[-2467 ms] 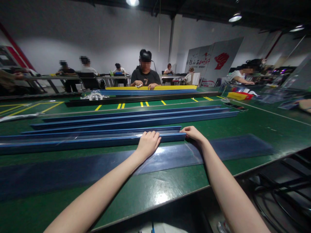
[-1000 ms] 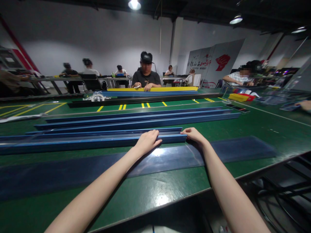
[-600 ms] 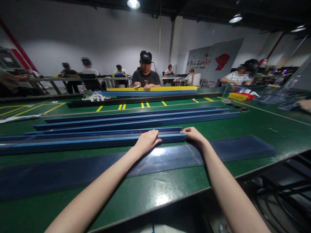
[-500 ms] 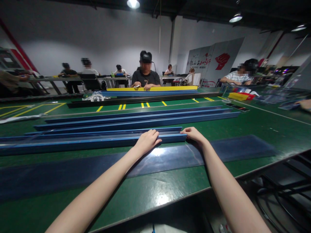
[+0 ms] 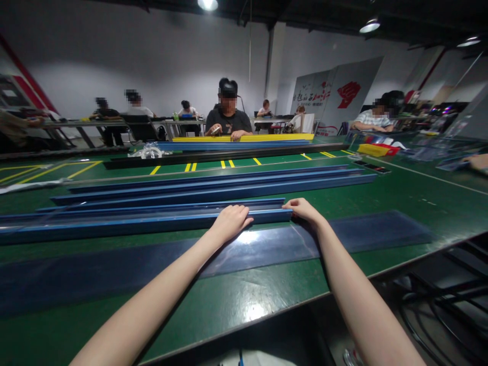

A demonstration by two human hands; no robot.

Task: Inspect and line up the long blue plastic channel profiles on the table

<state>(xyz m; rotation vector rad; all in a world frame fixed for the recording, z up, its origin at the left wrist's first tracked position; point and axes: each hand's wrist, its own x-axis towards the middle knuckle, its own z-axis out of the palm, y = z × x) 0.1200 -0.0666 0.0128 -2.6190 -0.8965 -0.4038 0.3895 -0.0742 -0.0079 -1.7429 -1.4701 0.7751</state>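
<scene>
A long blue U-shaped channel (image 5: 125, 223) lies across the green table in front of me, with a clear strip along its inside. My left hand (image 5: 232, 222) rests over it near its right end, fingers bent across the rim and thumb on the near wall. At the very end, my right hand (image 5: 303, 211) pinches the channel's corner between thumb and fingers. Whether the right fingertips also hold the clear strip cannot be made out. Closer to me, a long flat transparent plastic strip (image 5: 354, 236) lies flat, partly under my forearms.
Beyond lie more blue channels (image 5: 229, 188), a dark long profile (image 5: 213, 154) and a yellow profile (image 5: 267, 137) by a seated co-worker (image 5: 227, 119). Phones (image 5: 371, 166) and a yellow tray (image 5: 375, 149) sit at the right. The table's near edge (image 5: 267, 317) runs below my arms.
My hands keep the same place on the channel. Across the table, the co-worker's hand has lifted slightly and the yellow profile has shifted a little to the right.
</scene>
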